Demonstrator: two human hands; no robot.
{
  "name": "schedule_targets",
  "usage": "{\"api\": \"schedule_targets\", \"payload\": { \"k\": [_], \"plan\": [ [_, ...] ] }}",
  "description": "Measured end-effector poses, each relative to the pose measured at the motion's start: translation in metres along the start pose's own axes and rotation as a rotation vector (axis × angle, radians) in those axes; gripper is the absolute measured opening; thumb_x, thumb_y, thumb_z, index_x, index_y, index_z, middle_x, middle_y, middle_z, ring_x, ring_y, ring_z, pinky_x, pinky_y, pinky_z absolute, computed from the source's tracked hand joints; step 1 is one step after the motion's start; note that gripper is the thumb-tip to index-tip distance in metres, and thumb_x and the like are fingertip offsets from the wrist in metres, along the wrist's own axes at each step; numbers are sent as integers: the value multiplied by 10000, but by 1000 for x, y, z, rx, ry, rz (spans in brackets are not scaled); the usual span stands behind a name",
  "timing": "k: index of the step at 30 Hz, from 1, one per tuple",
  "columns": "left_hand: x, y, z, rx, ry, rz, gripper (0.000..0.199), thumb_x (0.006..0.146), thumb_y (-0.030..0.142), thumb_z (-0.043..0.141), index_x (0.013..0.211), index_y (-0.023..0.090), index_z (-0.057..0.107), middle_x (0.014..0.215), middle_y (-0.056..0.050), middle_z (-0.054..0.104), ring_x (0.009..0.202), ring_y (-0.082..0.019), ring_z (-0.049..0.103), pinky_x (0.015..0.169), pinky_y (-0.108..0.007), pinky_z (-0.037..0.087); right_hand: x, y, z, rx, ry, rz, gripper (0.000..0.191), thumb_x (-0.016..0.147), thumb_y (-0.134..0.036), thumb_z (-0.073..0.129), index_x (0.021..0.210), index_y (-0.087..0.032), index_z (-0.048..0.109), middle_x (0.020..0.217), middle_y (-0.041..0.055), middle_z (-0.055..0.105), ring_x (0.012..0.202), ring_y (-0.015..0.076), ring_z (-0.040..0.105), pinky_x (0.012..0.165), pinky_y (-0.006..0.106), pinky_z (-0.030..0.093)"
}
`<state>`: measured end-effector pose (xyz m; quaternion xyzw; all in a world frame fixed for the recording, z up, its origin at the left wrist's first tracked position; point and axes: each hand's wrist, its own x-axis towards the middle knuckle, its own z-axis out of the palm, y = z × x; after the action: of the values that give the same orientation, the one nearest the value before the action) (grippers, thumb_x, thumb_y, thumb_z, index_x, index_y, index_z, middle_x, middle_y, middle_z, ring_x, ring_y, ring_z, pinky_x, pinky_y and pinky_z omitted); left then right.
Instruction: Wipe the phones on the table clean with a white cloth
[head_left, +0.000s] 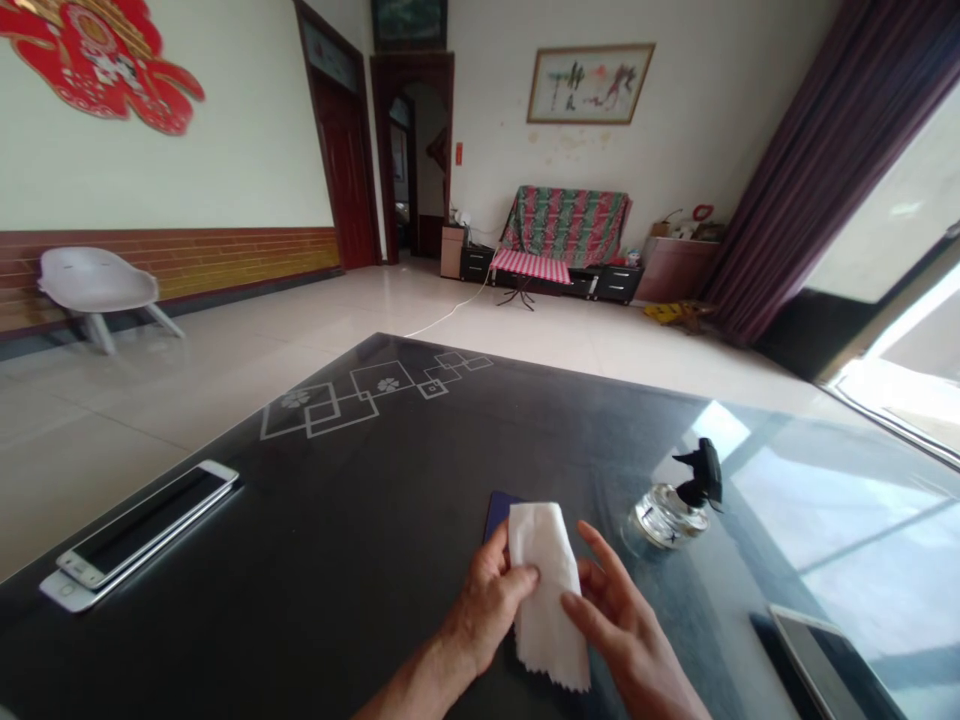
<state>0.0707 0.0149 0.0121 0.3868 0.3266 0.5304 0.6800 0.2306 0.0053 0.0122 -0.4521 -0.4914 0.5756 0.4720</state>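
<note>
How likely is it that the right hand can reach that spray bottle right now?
Probably yes: the spray bottle stands close beyond the right hand, nothing visibly between them, though its thumb is at the white cloth.

The left hand [487, 605] pinches a white cloth [541, 545] over the black counter [390, 540], and the right hand [622, 625] touches its side. A blue thing [496, 512] peeks out behind. A spray bottle [667, 518] stands near the right hand.

You see a white plastic chair [101, 280] on pale floor tiles [255, 335] at frame left. A framed picture [591, 84] hangs top centre-right; at your upper right, a purple curtain [806, 180] borders a bright window [885, 215].
</note>
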Motion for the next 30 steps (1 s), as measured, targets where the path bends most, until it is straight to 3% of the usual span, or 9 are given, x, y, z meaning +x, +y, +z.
{"api": "schedule_targets", "payload": {
  "k": [5,8,10,12,15,16,18,21,30],
  "plan": [
    [1,-1,-4,-41,20,-82,490,731,221,628,1214,175,562,781,-19,665,662,-148,609,585,-218,443,1,-16,11,153,-91,185,540,771,-472,676,1230,-208,571,876,65,698,739,236,671,651,349,538],
    [7,4,-14,55,93,-105,650,755,321,662,1346,160,444,831,-45,681,709,-170,648,612,-243,484,10,-28,6,115,13,183,494,730,-492,696,1092,-158,661,744,76,702,610,231,659,548,333,529],
    [15,12,-25,209,240,-51,657,782,389,638,1355,140,432,926,-81,692,778,-182,671,633,-249,503,18,-37,-4,12,187,103,487,701,-503,709,1034,-148,684,691,69,693,546,217,637,488,310,510],
    [25,22,-36,462,352,8,446,840,430,525,1130,102,614,843,-93,701,710,-172,679,610,-252,506,27,-43,-14,-151,347,-13,457,694,-492,710,1010,-163,687,674,44,684,526,197,616,456,277,483],
    [37,39,-51,579,300,41,251,766,341,603,878,142,707,762,-68,710,719,-202,683,712,-321,532,36,-44,-21,-522,465,-316,285,739,-423,662,902,-191,694,710,29,665,587,172,607,497,248,466],
    [39,44,-56,627,247,79,256,721,274,647,948,176,712,915,-66,726,887,-221,678,862,-346,504,37,-42,-20,-652,455,-439,219,765,-384,634,866,-198,690,734,29,655,620,165,605,537,248,471],
    [43,51,-66,917,-17,191,662,631,218,718,1275,241,567,1356,-68,550,1284,-273,462,1098,-411,324,38,-35,-13,-868,369,-647,134,809,-291,578,852,-208,674,780,29,633,675,153,601,611,249,477],
    [48,53,-80,1132,-291,156,1001,552,227,782,1447,223,334,1541,-90,260,1419,-319,208,1151,-465,216,37,-18,0,-1032,174,-784,162,845,-176,517,939,-210,645,827,35,609,727,147,600,654,249,484],
    [67,33,-92,1216,-292,371,738,672,-8,426,1367,235,472,1398,-22,514,1307,-201,444,1132,-398,318,34,6,12,-1220,-111,-771,235,832,-124,468,982,-228,617,1133,83,621,1011,227,595,828,363,523]
  ]
}}
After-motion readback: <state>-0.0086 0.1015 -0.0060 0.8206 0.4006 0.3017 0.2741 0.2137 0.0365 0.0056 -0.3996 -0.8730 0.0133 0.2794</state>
